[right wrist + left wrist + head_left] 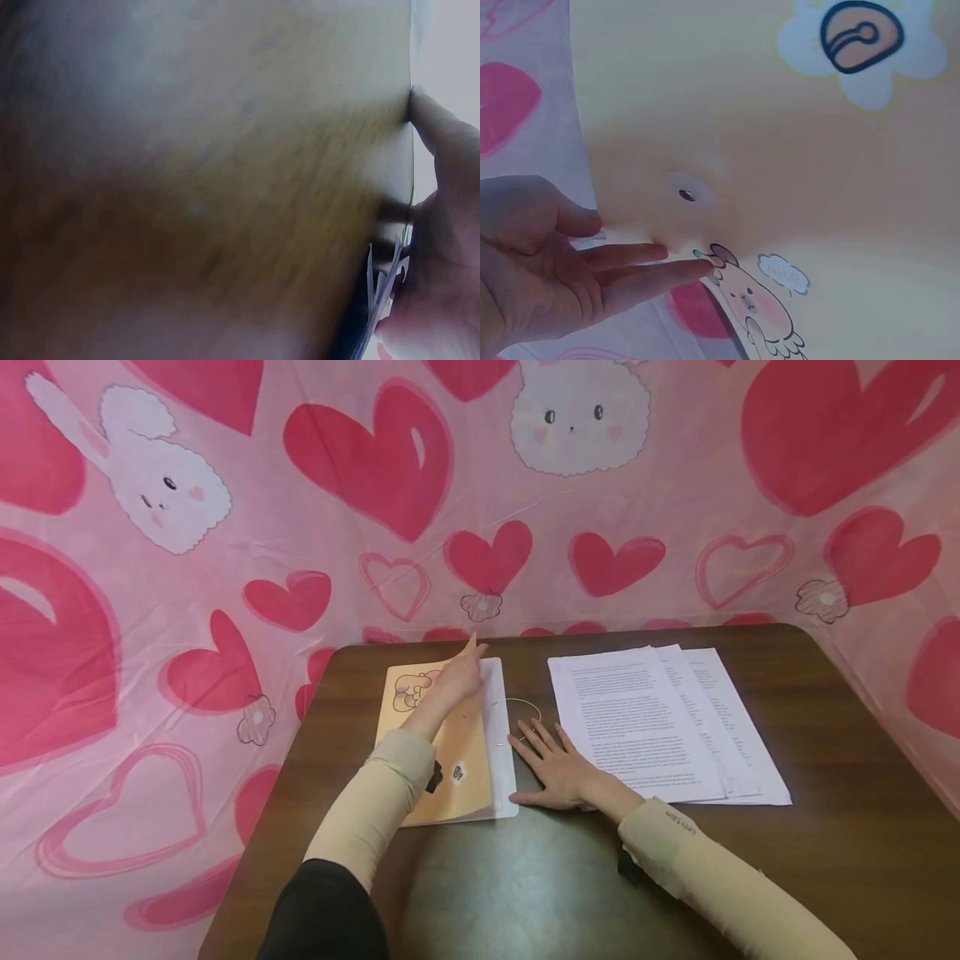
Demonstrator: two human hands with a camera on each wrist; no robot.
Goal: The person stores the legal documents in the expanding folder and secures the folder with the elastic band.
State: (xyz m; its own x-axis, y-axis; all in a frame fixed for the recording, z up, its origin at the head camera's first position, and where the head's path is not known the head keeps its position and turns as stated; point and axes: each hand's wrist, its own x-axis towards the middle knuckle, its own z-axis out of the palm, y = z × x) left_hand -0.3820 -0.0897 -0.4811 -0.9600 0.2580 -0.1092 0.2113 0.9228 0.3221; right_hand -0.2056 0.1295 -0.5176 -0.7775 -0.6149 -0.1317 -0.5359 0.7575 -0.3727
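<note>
An orange folder [455, 752] with cartoon animals lies on the left part of the table, its front cover partly raised over a white inner sheet [497, 727]. My left hand [459, 677] is at the cover's far right corner, fingers extended along it. In the left wrist view, the fingers [660, 274] reach straight across the cover [742, 150] near a small metal-rimmed hole [687, 196]. My right hand [557, 770] rests flat with spread fingers between folder and papers, thumb tip at the folder's right edge. A thin elastic loop [534, 703] sticks out beside its fingertips.
A fanned stack of printed papers [626, 727] lies on the right, close to my right hand. The dark wooden table [825, 843] meets a pink heart-patterned curtain [570, 510] along its back edge.
</note>
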